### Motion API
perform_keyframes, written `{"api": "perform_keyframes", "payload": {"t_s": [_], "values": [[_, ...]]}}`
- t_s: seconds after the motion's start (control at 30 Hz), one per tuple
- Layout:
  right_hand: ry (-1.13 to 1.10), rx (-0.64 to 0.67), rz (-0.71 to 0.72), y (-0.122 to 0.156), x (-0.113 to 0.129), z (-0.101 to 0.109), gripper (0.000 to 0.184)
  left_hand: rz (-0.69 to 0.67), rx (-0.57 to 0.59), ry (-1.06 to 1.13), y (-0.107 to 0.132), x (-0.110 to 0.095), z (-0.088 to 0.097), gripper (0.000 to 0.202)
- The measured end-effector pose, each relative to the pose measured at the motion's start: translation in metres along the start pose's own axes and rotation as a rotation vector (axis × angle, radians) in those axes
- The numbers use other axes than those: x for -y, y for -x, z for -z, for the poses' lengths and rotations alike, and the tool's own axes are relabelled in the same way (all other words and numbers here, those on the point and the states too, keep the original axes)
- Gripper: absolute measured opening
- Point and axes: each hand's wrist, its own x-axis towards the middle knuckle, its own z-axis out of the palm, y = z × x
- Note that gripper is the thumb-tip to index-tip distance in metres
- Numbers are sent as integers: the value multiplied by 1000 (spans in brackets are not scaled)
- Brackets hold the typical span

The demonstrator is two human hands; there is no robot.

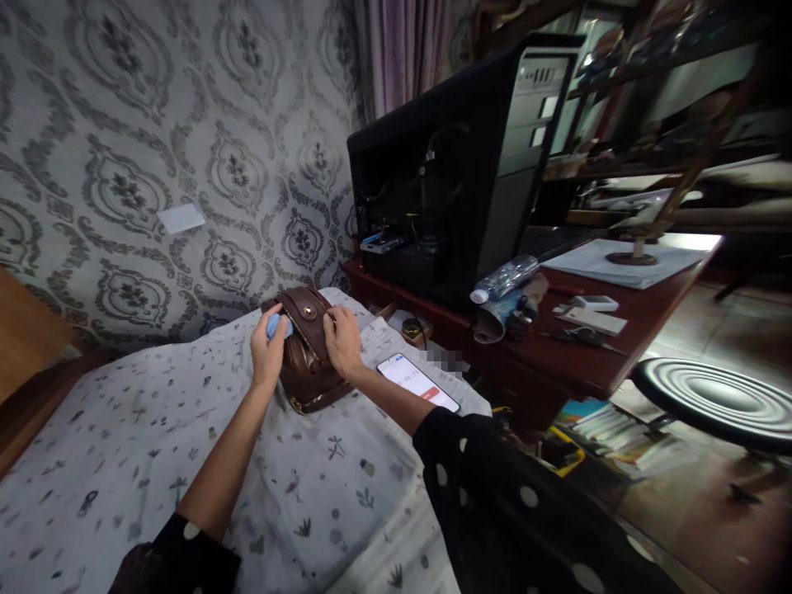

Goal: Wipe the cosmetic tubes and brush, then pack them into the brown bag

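A brown leather bag (306, 363) lies on a bed covered with a patterned white sheet (154, 445). My left hand (268, 351) is closed round a small blue thing (276, 326), pressed against the bag's left side. My right hand (343, 340) grips the bag's right edge near the top, fingers curled over it. A phone (417, 381) with a lit screen rests on the sheet just right of my right forearm.
A dark red desk (612, 363) stands to the right, bearing an open black computer case (458, 165), a plastic bottle (504, 279), papers and small items. A round black stool (718, 400) sits at far right, with books on the floor below the desk. Patterned wallpaper is behind.
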Motion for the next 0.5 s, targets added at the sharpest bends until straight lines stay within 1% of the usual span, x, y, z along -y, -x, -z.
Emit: {"api": "perform_keyframes", "payload": {"t_s": [0.07,0.17,0.33,0.4,0.5], "values": [[57,-23,-25,4,6,-2,36,-20,42,-30,1,-1,-3,42],[144,-28,-31,9,12,-5,42,-42,63,-59,2,0,-7,45],[248,-12,-3,20,15,-11,49,-68,55,-61,3,5,-12,43],[275,-21,17,27,16,-14,51,-64,47,-51,3,6,-12,41],[303,-27,48,39,18,-17,58,-46,42,-24,4,7,-10,38]]}}
